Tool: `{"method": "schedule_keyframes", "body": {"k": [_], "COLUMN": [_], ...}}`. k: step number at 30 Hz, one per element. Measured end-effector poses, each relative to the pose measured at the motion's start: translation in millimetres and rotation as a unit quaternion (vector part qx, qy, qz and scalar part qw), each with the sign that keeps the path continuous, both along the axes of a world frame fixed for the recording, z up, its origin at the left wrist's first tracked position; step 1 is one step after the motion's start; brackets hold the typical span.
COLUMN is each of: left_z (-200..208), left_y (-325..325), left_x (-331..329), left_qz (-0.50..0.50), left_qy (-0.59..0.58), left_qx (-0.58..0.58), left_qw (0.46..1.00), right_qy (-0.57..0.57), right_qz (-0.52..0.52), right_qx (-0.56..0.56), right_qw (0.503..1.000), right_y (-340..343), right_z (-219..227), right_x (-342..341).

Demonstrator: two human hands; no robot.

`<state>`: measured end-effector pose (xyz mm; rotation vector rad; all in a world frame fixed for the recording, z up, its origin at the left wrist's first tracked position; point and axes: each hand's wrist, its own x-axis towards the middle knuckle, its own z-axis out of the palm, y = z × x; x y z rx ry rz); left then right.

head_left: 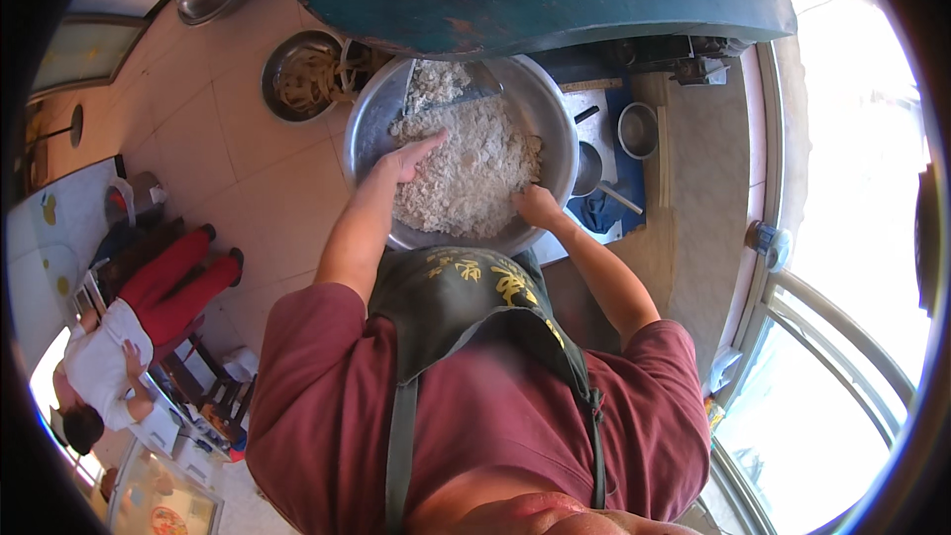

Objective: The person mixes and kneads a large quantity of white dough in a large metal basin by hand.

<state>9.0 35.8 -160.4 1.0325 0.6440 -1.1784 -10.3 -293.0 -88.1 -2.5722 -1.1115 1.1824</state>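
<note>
A wide metal basin [364,129] stands in front of me, filled with pale, crumbly, floury dough [466,168]. At its left side my left hand [414,156] rests on the crumbs, fingers stretched out toward the middle. My right hand [538,206] is at the right inner side, its fingers curled against the dough; what they hold, if anything, is hidden. Over the basin's far edge, a metal chute [477,79] with more crumbs in it comes from under a worn blue-green machine [446,5].
Left of the basin, a metal bowl [269,79] holds pale strips. A pan [588,168] and a small metal bowl [637,131] are at the right, beside a counter [708,159]. Another person [119,347] sits at the far left. Windows line the right side.
</note>
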Motion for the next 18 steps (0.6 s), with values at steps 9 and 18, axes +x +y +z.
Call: {"method": "schedule_keyframes", "body": {"k": [9,18], "left_z": [39,46], "left_y": [-11,38], "left_x": [9,-65], "left_qz": [0.073,-0.008], "left_qy": [-0.078,-0.136], "left_qx": [-0.067,0.292], "left_qw": [0.992,0.947], "right_qy": [-0.014,0.069], "right_qz": [-0.329,-0.094], "right_qx": [0.221,-0.022], "right_qw": [0.918,0.993], "right_y": [62,1], "right_z": [41,7], "right_x": [17,-2]}}
